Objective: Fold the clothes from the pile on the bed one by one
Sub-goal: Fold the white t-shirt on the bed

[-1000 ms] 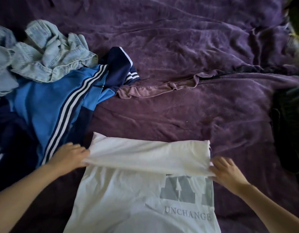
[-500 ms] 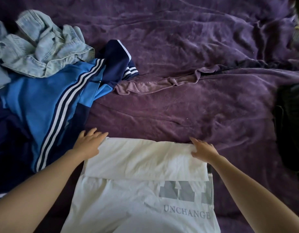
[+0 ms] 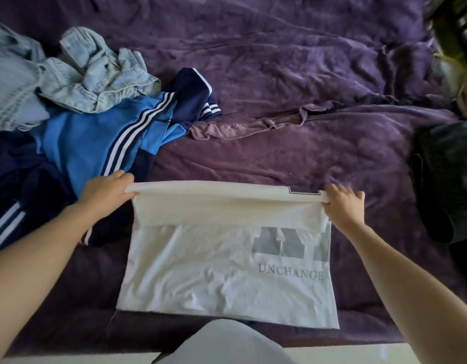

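A white T-shirt [image 3: 214,271] lies flat at the near edge of the bed [image 3: 279,74], its far end doubled over and raised off the cloth below. The left hand [image 3: 106,190] grips the fold's left corner and the right hand [image 3: 345,203] its right corner, fingers curled round the fabric. The pile [image 3: 51,122], denim [image 3: 77,74] on a blue striped top [image 3: 82,145], sits along the bed's left edge, just beyond the left hand.

Before you, a bed [image 3: 292,334] under a rumpled purple blanket [image 3: 279,61] holds a white T-shirt [image 3: 214,271], blue striped jacket [image 3: 82,143], crumpled denim [image 3: 82,72] and a dark bundle [image 3: 447,179].
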`<state>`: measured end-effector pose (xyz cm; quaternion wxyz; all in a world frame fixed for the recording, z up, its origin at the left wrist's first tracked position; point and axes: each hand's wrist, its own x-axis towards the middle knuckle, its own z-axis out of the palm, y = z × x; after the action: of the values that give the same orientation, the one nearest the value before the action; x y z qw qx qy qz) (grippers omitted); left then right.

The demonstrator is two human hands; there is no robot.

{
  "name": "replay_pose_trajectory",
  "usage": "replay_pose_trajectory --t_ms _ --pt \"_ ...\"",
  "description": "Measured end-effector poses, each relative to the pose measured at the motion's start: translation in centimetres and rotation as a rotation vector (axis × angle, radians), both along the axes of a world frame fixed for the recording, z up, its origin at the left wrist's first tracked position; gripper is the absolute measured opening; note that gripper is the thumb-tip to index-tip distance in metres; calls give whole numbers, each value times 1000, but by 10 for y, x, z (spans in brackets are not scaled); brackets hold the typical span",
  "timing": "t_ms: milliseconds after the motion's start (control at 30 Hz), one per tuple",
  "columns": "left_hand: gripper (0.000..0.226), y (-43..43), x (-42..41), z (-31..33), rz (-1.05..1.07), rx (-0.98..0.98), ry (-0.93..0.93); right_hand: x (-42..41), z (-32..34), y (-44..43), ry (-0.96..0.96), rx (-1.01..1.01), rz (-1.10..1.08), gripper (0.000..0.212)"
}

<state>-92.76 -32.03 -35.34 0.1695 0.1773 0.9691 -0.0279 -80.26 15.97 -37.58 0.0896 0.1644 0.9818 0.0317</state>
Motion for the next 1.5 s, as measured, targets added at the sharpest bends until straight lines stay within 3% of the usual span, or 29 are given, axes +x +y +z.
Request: replay_pose_trajectory --t_ms 200,400,500,567,600,700,767,900,1000,1100,1167,1233,1300,1333,1400,1500 --pt "32 -8 61 -3 -49 -124 -23 38 9 -26 -112 -19 50 26" --pt "26 -34 131 -31 -42 -261 -93 113 0 -41 -165 68 397 46" --pt "21 -39 164 -45 2 -356 -154 151 -13 -47 -260 3 399 51" --pt "13 -36 182 -56 257 -169 -207 167 -21 -51 -369 9 391 43" --pt "14 -30 187 -59 497 14 -243 171 -28 -53 -385 -21 278 36" --pt "36 2 185 -60 1262 602 -434 158 -38 -57 -192 -334 -434 38" --pt "47 14 179 -59 1522 839 -500 140 -41 -57 -61 -602 -772 43" --pt "26 17 182 -69 1460 801 -331 124 -52 -55 -15 -912 -1030 57" --pt "30 11 184 -70 1421 691 -180 127 -61 -56 28 -907 -1094 48" --pt "50 9 190 -69 1286 456 -146 128 -54 -55 109 -966 -1184 29" --pt "60 20 200 -66 991 291 -29 126 -40 -55 172 -1002 -1212 17" --pt "61 35 208 -65 551 195 35 117 -20 -62 268 -963 -1150 16" --pt "55 47 208 -64 213 70 -152 101 6 -83 336 -880 -1028 22" --pt "52 49 207 -68 172 35 -283 92 20 -100 338 -821 -938 23" --pt "44 52 202 -66 281 89 -538 75 45 -144 296 -720 -683 26" --pt "36 54 187 -49 817 663 -645 60 66 -224 114 -649 -147 35"
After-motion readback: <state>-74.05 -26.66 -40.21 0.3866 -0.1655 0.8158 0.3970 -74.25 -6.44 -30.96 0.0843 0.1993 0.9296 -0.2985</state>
